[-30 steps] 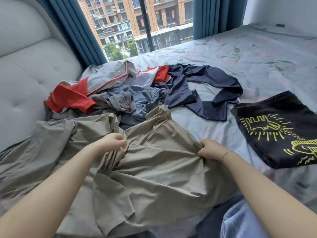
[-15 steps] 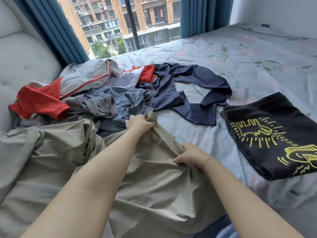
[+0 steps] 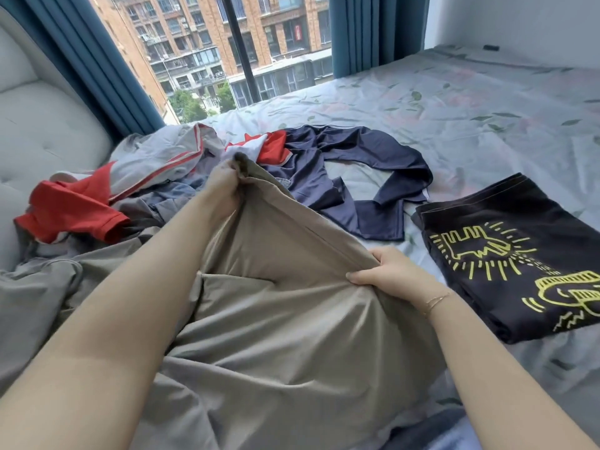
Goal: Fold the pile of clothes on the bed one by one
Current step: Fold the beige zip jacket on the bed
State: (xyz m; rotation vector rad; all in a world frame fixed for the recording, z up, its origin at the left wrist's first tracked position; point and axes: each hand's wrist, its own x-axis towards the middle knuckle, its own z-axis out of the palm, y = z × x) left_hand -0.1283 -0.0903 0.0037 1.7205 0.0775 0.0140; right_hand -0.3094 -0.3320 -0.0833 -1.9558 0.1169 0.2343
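With the left hand (image 3: 224, 183) gripping the far edge of the khaki garment (image 3: 285, 319) at frame centre and the right hand (image 3: 386, 274) pinching its near edge, pull both evenly to flatten it on the bed (image 3: 454, 118).

Blue curtains (image 3: 97, 69), padded headboard (image 3: 42, 138)

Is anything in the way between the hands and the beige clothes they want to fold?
No. The left hand and right hand both already grip the beige garment, with nothing visible between them and the cloth.
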